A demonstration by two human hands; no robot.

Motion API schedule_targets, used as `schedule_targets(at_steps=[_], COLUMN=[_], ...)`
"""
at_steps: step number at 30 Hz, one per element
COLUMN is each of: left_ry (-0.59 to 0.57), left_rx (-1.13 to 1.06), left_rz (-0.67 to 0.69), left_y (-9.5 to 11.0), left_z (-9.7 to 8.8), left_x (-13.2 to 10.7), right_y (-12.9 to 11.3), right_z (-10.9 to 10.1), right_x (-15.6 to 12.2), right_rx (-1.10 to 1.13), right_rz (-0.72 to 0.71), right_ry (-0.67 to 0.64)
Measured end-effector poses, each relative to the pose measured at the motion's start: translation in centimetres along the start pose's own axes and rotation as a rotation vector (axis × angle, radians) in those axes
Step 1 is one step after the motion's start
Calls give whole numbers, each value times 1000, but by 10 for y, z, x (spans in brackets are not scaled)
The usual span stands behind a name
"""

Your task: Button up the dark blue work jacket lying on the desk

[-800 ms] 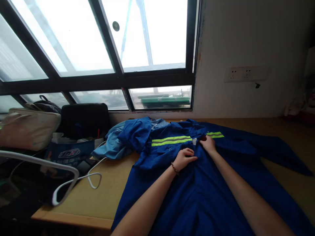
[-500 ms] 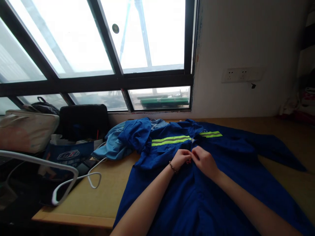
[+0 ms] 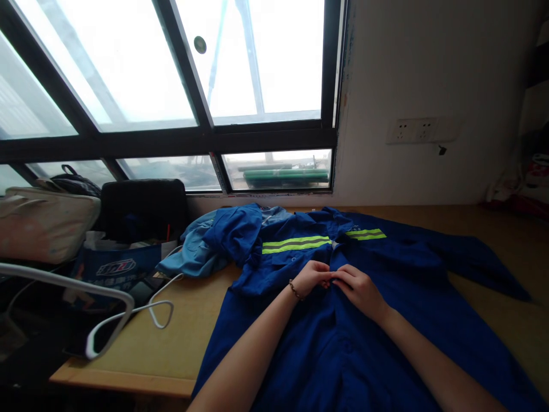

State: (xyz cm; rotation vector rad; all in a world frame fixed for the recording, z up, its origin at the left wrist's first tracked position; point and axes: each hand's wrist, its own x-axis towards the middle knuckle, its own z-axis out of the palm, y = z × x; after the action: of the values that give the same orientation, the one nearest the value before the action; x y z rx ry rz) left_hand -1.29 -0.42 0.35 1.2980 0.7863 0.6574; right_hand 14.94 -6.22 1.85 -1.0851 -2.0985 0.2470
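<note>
A dark blue work jacket (image 3: 386,274) with yellow-green reflective strips (image 3: 295,245) lies spread out, front side up, its collar toward the window. My left hand (image 3: 314,277) pinches the jacket's front edge just below the strip, a beaded bracelet (image 3: 295,289) at its wrist. Right beside it, my right hand (image 3: 358,289) is closed on the same front edge, its fingertips meeting those of the left. What lies between the fingertips, cloth or a button, is hidden. One sleeve stretches to the right; the other is bunched at the left.
Light blue cloth (image 3: 193,252) lies beside the bunched sleeve on the wooden table (image 3: 171,343). A white curved tube (image 3: 107,286) crosses the table's left side. Beyond stand bags (image 3: 47,223) and a black chair back (image 3: 143,209). Wall sockets (image 3: 414,130) are at right.
Both hands stay together at the jacket's front edge and have shifted slightly down. The right fingers have flattened somewhat toward the left ones. The view has turned a little.
</note>
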Motion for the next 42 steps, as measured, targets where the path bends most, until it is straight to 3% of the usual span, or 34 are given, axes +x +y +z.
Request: schedule_targets(at_steps=[12,21,26,29,37,42], left_ry=[79,78,84,91,29,55], left_rx=[212,171,114,125,218,174], left_rz=[123,29,39,50,122,140], left_y=[-8,0,1,1,3,2], left_z=[7,7,6,6,9,9], left_x=[6,2,0,-1,-3,1], right_y=[10,25,24,23,18,20], right_z=[5,4,8,10,10,7], right_x=[0,3,2,1,-4,-4], right_rx=[-37,168,183,208,108,-11], right_rz=[129,248,297,289,198,245], right_ry=[52,6,87,103,-11,121])
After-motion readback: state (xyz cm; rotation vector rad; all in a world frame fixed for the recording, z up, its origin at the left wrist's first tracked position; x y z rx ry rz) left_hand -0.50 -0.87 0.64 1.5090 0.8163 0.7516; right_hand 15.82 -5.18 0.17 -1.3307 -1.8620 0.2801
